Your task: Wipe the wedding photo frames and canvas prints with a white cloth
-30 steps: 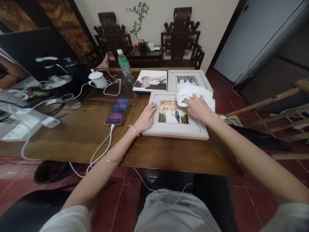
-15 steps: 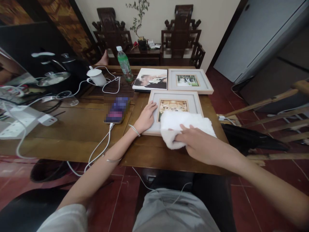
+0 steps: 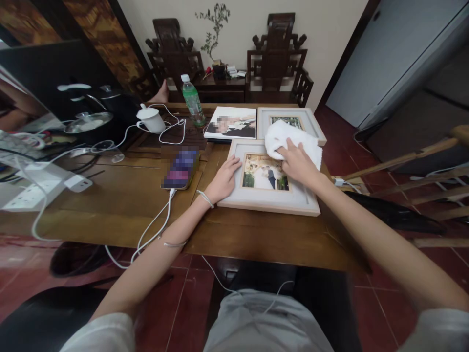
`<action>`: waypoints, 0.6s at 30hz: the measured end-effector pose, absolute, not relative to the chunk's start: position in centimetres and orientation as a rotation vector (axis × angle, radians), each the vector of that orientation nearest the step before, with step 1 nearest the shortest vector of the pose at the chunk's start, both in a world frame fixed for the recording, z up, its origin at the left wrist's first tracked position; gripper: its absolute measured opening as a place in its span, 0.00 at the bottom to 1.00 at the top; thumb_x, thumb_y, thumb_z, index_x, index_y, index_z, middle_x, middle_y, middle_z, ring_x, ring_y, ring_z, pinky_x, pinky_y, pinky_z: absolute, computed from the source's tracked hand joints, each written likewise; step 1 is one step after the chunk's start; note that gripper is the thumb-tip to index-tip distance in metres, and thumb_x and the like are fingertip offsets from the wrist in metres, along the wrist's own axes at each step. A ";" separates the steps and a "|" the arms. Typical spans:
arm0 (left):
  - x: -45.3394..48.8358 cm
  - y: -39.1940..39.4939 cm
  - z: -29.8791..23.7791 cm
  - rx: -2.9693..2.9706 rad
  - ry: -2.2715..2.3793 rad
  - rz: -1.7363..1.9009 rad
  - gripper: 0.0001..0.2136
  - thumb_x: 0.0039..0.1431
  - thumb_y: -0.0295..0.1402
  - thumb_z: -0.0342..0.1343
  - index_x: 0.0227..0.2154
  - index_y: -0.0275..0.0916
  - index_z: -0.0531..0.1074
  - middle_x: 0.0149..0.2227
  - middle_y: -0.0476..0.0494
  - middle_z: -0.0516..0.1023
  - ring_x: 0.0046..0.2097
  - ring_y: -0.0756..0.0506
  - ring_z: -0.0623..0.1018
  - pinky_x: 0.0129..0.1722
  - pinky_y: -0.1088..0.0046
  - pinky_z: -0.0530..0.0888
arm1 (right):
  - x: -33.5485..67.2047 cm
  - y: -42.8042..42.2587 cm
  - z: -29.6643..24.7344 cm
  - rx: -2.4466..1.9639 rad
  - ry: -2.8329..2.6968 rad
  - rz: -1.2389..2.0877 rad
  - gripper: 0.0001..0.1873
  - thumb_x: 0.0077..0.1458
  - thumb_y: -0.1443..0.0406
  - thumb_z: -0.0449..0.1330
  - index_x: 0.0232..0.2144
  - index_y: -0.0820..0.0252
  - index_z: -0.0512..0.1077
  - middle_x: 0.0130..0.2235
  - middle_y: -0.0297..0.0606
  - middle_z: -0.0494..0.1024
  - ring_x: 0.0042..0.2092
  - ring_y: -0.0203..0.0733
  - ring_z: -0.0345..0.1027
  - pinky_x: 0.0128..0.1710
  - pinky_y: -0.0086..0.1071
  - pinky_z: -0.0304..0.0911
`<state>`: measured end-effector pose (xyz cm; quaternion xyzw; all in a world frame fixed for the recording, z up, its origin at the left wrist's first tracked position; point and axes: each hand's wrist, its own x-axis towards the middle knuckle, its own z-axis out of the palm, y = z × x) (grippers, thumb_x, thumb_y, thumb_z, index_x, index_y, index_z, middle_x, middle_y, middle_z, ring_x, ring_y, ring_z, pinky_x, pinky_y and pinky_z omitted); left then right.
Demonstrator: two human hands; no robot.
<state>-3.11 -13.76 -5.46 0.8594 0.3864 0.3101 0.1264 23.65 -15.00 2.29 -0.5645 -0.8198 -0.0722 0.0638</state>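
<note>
A light-wood picture frame [image 3: 269,206] with a pale mat and a photo inside lies flat near the table's right end. My left hand [image 3: 223,181] rests on its left edge, fingers stretched out. In my right hand [image 3: 298,164] is a folded white towel [image 3: 289,138], pressed over the upper right part of this frame. The towel also covers part of a second picture frame [image 3: 315,127] behind it. Beside that one lies a white-edged photo panel [image 3: 231,122] showing a person in dark clothes.
Left of the frames lies a phone [image 3: 181,168] on a white cable. Further back stand a green-labelled bottle [image 3: 193,101] and a lidded white cup [image 3: 151,120]. A power strip [image 3: 34,188] and tangled cables occupy the left side. A wooden rack [image 3: 410,151] stands at right.
My right hand has slid the towel from the near lower right part of the frame up to its far right corner, uncovering the photo. My left hand stays on the left edge.
</note>
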 end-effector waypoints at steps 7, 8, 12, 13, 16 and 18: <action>-3.1 -13.7 -5.6 2.480 1.135 0.928 0.25 0.56 0.18 0.43 0.56 0.33 0.70 0.62 0.34 0.69 0.68 0.37 0.62 0.68 0.48 0.59 | 22.4 -15.5 2.3 -1.643 -2.680 -0.206 0.28 0.50 0.79 0.47 0.51 0.67 0.73 0.65 0.49 0.64 0.67 0.69 0.47 0.59 0.69 0.45; -3.1 -13.7 -5.5 2.486 1.137 0.927 0.25 0.56 0.18 0.43 0.56 0.33 0.70 0.62 0.33 0.69 0.68 0.37 0.62 0.67 0.48 0.60 | 22.2 -16.8 2.6 -1.626 -2.718 -0.168 0.28 0.50 0.79 0.47 0.51 0.67 0.73 0.65 0.49 0.64 0.67 0.68 0.48 0.59 0.68 0.47; -3.0 -13.8 -5.5 2.487 1.138 0.946 0.25 0.56 0.18 0.43 0.56 0.35 0.70 0.62 0.36 0.70 0.68 0.38 0.62 0.67 0.48 0.60 | 21.5 -22.4 4.6 -1.614 -2.871 0.026 0.30 0.47 0.80 0.47 0.50 0.60 0.74 0.55 0.47 0.76 0.62 0.61 0.60 0.57 0.58 0.57; -2.9 -13.8 -5.5 2.482 1.138 0.955 0.25 0.56 0.18 0.44 0.56 0.36 0.70 0.61 0.37 0.70 0.68 0.39 0.62 0.67 0.48 0.60 | 21.4 -23.8 5.3 -1.611 -2.907 0.092 0.31 0.47 0.80 0.47 0.49 0.57 0.75 0.51 0.44 0.79 0.59 0.57 0.64 0.56 0.53 0.60; -2.8 -13.8 -5.5 2.466 1.150 0.958 0.25 0.55 0.17 0.44 0.56 0.35 0.70 0.62 0.37 0.70 0.68 0.39 0.62 0.68 0.49 0.60 | 20.7 -27.2 6.8 -1.541 -2.972 0.319 0.30 0.48 0.79 0.47 0.46 0.48 0.75 0.45 0.36 0.81 0.53 0.49 0.71 0.52 0.43 0.65; -2.8 -13.8 -5.5 2.459 1.163 0.938 0.25 0.55 0.17 0.44 0.56 0.33 0.70 0.62 0.34 0.69 0.68 0.38 0.62 0.68 0.49 0.59 | 20.1 -28.6 7.1 -1.443 -2.986 0.379 0.29 0.47 0.79 0.48 0.44 0.50 0.76 0.46 0.36 0.81 0.56 0.51 0.68 0.55 0.45 0.64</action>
